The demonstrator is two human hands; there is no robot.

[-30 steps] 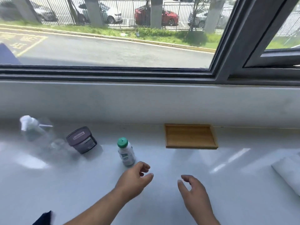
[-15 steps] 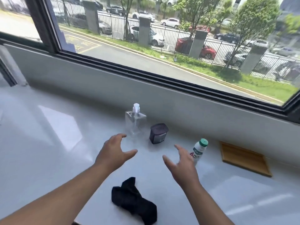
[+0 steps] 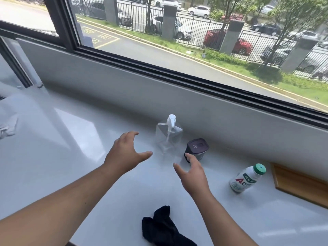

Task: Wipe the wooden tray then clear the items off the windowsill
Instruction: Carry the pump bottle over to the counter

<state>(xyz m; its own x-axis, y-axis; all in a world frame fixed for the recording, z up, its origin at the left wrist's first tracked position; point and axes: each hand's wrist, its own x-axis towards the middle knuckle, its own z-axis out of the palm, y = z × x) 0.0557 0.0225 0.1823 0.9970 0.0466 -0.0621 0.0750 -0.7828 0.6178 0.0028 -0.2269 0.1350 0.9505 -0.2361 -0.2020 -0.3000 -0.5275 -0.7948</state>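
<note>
On the white windowsill (image 3: 53, 157) stand a clear pump bottle (image 3: 169, 134), a small dark jar with a purple-grey lid (image 3: 196, 149) and a white drink bottle with a green cap (image 3: 247, 178). The wooden tray (image 3: 300, 185) lies at the far right, cut off by the frame. My left hand (image 3: 125, 152) hovers open just left of the pump bottle. My right hand (image 3: 192, 174) is open, its fingertips right in front of the dark jar. A crumpled black cloth (image 3: 164, 228) lies near the front edge between my arms.
The grey wall (image 3: 195, 107) below the window frame rises right behind the items. A pale crumpled cloth (image 3: 8, 129) lies at the far left. Sunlight makes a bright patch on the sill left of my left hand.
My view swung left from the tray toward the bottles, bringing the black cloth into sight. Both hands reached forward, closer to the pump bottle and the dark jar.
</note>
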